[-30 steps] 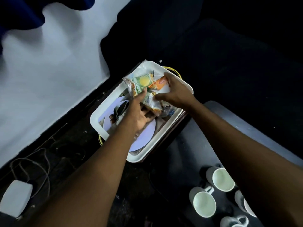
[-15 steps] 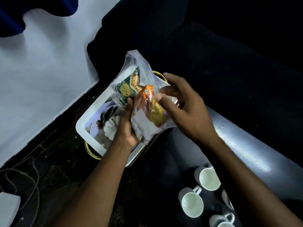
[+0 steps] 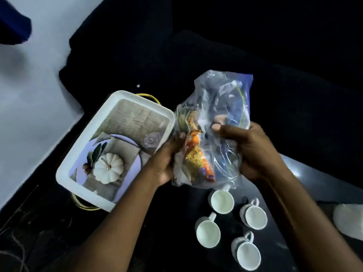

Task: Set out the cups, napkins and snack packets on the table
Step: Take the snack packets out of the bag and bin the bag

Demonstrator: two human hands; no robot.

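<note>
I hold a clear plastic bag with snack packets inside, up in the air to the right of the tray. My left hand grips its left side at the orange and yellow packets. My right hand grips the bag's right side, fingers pressed into the plastic. Several white cups stand upright on the dark table just below the bag. No napkins are visible.
A white tray with a pumpkin picture and yellow handles lies at the left, a small clear item on it. A dark sofa fills the back. A pale object sits at the right edge. Cables lie on the floor at lower left.
The bag of snack packets has been lifted off the tray and carried right, over the cups. Both hands went with it. The tray's picture is now uncovered.
</note>
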